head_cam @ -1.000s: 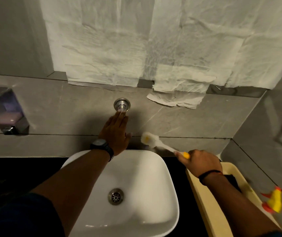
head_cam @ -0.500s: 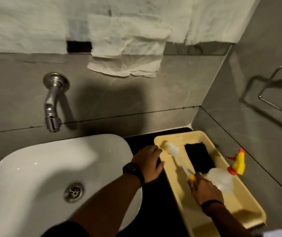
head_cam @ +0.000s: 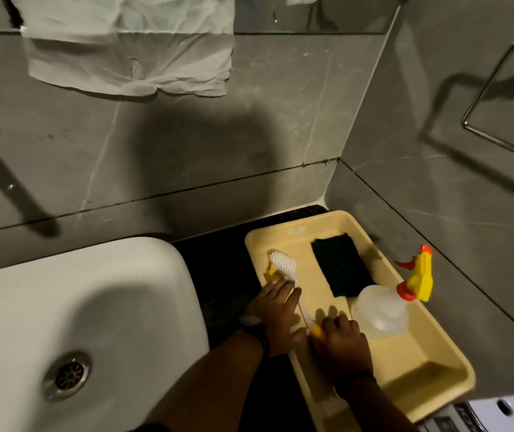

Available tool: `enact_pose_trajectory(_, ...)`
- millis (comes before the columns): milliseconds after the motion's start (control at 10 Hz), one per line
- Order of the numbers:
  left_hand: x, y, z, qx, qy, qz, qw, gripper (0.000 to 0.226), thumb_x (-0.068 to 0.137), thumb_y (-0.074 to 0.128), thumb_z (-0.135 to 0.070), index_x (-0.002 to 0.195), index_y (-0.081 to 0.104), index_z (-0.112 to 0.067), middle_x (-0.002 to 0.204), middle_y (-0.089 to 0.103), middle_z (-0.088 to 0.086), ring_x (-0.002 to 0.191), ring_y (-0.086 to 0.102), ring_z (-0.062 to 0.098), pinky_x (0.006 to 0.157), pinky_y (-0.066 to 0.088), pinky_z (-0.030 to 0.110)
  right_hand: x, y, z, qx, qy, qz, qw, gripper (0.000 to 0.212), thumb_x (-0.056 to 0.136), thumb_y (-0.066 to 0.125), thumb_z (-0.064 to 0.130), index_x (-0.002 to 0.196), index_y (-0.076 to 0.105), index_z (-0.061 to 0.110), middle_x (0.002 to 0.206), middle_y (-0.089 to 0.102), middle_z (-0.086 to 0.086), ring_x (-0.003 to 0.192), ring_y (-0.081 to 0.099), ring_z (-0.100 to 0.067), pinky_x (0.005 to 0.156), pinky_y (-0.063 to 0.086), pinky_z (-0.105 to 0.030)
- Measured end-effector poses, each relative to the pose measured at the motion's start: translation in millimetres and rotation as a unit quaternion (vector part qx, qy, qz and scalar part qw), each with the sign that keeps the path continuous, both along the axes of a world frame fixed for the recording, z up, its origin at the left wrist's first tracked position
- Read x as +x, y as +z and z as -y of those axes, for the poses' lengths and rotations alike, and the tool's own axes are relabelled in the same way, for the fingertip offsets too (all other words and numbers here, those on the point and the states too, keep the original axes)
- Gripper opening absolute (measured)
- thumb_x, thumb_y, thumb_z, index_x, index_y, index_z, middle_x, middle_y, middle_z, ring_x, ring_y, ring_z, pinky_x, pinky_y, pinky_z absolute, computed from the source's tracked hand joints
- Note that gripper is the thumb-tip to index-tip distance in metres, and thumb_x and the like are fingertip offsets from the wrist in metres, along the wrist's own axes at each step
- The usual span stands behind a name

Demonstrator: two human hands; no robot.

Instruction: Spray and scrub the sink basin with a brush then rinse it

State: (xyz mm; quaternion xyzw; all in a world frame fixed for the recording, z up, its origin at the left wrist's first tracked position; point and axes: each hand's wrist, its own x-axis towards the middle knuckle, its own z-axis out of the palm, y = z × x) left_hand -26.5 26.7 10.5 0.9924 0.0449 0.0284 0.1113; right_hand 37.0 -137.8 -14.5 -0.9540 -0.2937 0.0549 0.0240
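both hands meet over the cream tray (head_cam: 436,374) in the head view: the right hand (head_cam: 341,346) is curled tight round the yellow end of the brush (head_cam: 283,266), while the left hand (head_cam: 276,310) lies with fingers spread across its white neck — likely steadying it as it is laid down, bristles toward the wall. the spray bottle (head_cam: 382,310) and a dark scouring pad (head_cam: 341,265) lie alongside in the tray, kept together just right of the white sink basin (head_cam: 100,307), which looks dry — so the job seems at its end.

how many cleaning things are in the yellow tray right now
3: a brush at the tray's left side under both hands, a dark scrub pad in the middle, and a spray bottle at its right. None looks hidden.
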Motion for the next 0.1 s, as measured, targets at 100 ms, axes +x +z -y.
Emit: enact_pose_trajectory(100,0.5,-0.9,-2.5,-0.043,-0.008,-0.006,0.999,0.078,0.077,0.048,-0.062,0.138,0.036,-0.014,0.150,0.036,0.011,0.141,0.026,0.028,0.117,0.019,0.042,1.7,2.3,0.2,-0.016,-0.023,-0.009,1.000,0.064,0.088,0.041,0.060,0.132,0.050,0.014,0.130,0.055,-0.015,0.113,0.052,-0.030,0.088,0.048,-0.040)
